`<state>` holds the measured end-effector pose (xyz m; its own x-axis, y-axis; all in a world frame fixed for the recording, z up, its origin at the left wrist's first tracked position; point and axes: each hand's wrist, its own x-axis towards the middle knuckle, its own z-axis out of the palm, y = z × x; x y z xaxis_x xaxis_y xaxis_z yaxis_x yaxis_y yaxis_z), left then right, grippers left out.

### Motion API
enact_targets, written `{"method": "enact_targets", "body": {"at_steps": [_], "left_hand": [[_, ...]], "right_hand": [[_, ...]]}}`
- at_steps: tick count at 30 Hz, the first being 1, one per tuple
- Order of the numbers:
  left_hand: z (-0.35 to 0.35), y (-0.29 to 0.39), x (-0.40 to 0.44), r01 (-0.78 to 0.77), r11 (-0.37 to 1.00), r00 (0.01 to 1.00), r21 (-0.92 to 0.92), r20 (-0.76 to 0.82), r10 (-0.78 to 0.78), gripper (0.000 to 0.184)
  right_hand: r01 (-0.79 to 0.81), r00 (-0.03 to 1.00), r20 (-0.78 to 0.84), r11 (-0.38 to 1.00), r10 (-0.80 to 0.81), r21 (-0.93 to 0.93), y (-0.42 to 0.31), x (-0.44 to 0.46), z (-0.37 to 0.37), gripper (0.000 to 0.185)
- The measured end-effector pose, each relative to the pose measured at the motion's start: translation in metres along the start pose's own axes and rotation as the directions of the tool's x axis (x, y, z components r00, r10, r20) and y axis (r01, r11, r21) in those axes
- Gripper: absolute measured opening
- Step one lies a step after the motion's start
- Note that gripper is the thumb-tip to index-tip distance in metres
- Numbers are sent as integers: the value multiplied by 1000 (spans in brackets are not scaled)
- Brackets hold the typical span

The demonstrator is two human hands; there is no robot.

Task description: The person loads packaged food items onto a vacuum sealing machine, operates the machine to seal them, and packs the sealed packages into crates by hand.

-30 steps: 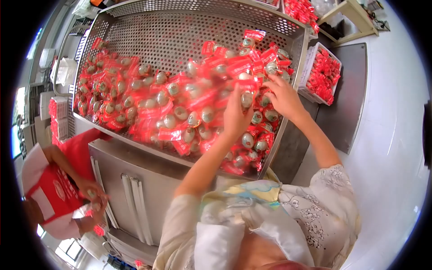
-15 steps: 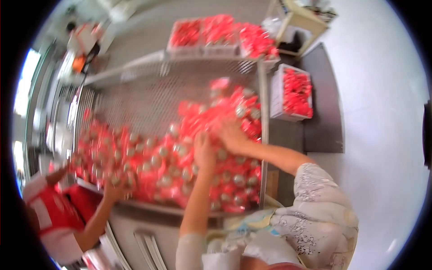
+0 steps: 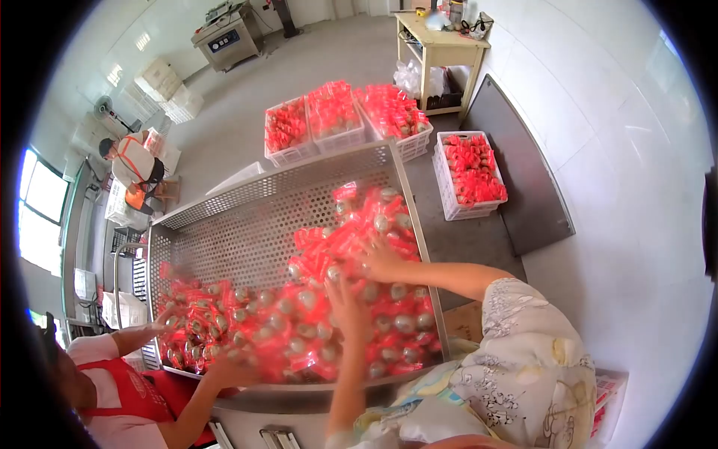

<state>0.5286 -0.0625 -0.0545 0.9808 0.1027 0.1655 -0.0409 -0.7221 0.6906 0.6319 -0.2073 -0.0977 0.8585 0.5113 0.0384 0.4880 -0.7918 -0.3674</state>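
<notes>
A perforated metal tray table (image 3: 224,217) holds a broad heap of small red-and-clear packets (image 3: 404,323), each with a greenish, egg-shaped item inside. Over the middle of the heap, my left hand (image 3: 348,305) points away from me with its fingers stretched out, slightly blurred, touching packets. My right hand (image 3: 380,258) reaches in from the right and rests on the upper part of the heap, fingers apart. I see no packet gripped in either hand. Some fingertips are lost against the red wrappers.
A co-worker in a red apron (image 3: 131,389) has both hands in the heap at left. Crates of red packets (image 3: 336,138) stand beyond the table, and another crate (image 3: 470,179) is at right. Another person (image 3: 138,161) sits farther back. A wooden table (image 3: 441,37) stands behind.
The view has tilted up and become sharper, showing more of the room. My left hand's fingers have gone from bunched to stretched out; my right hand remains on the heap.
</notes>
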Motion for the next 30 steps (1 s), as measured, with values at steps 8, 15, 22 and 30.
{"method": "enact_targets", "body": {"at_steps": [8,15,22,30], "left_hand": [[-68,-15,-148,85,993,995,83,-54,-81,46],[-81,-28,-210,-31,990,997,140,-72,42,29],[-67,-34,-214,-131,967,979,218,-123,161,31],[-63,-5,-235,96,914,994,394,8,-108,58]], "right_hand": [[-174,821,-507,960,264,218,107,-15,-147,51],[-360,689,-580,900,435,248,125,-34,-266,60],[-389,681,-562,882,470,266,109,-61,-303,65],[-404,718,-432,832,546,380,103,-94,-327,77]]}}
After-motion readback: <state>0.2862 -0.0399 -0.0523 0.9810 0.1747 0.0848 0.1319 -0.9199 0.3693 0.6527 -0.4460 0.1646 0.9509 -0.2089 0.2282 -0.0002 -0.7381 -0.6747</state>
